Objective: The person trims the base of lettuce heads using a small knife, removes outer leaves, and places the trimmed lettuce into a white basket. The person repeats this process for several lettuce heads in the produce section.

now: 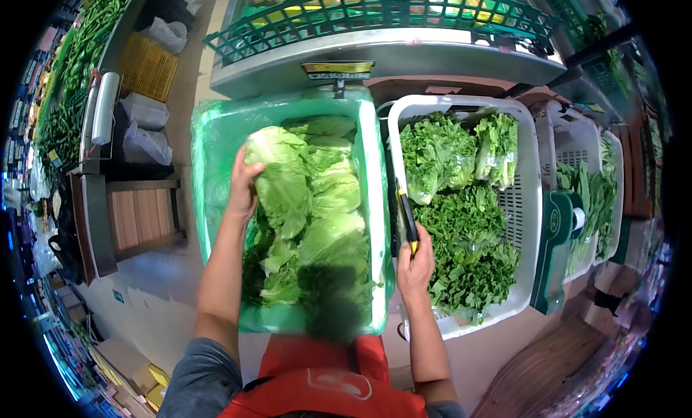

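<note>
My left hand (245,180) is closed round the left side of a pale green head of lettuce (281,176), its fingers partly hidden by the leaves. This head is at the upper middle of a crate lined with green plastic (220,133), beside several other lettuce heads (335,191). My right hand (416,265) grips a black and yellow utility knife (407,215), which points away from me. That hand is over the left edge of a white basket (532,166) holding leafy greens (465,230), some in clear wrapping.
A metal shelf with a green plastic fence (382,18) runs along the far side. Right of the white basket stands a dark green device (559,245), with more white crates (577,133) of greens behind it. At left are a wooden stand (144,216) and a yellow crate (148,65).
</note>
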Demonstrator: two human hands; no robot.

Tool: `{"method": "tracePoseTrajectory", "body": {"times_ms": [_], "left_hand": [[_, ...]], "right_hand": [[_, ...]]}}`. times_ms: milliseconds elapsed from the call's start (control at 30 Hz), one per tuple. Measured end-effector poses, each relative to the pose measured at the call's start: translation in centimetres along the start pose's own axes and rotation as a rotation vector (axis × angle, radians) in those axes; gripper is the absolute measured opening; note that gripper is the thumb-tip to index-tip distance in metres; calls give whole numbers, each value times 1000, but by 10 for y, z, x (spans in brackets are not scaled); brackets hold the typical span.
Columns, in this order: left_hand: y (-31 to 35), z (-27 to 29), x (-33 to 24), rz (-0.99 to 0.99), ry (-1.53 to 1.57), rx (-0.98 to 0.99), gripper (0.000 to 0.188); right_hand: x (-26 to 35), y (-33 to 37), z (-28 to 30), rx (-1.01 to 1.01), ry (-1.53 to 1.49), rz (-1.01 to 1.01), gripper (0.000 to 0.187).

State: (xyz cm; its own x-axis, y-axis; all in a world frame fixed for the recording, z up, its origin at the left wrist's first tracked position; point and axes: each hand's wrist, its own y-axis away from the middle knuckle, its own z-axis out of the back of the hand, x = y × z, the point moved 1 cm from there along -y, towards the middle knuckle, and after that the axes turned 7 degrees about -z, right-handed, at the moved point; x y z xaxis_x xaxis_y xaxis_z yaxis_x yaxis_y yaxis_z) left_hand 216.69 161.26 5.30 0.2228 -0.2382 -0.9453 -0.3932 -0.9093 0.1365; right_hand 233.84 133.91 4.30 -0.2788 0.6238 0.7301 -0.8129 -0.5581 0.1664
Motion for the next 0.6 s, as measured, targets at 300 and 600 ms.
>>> {"method": "tracePoseTrajectory", "body": {"times_ms": [300, 600], "left_hand": [[70, 4, 22, 606, 768, 50, 57], [95, 6, 10, 682, 770, 392, 68]], "right_hand": [[-14, -14, 23, 71, 378, 395, 45], [16, 46, 32, 336, -1072, -597, 39]]}}
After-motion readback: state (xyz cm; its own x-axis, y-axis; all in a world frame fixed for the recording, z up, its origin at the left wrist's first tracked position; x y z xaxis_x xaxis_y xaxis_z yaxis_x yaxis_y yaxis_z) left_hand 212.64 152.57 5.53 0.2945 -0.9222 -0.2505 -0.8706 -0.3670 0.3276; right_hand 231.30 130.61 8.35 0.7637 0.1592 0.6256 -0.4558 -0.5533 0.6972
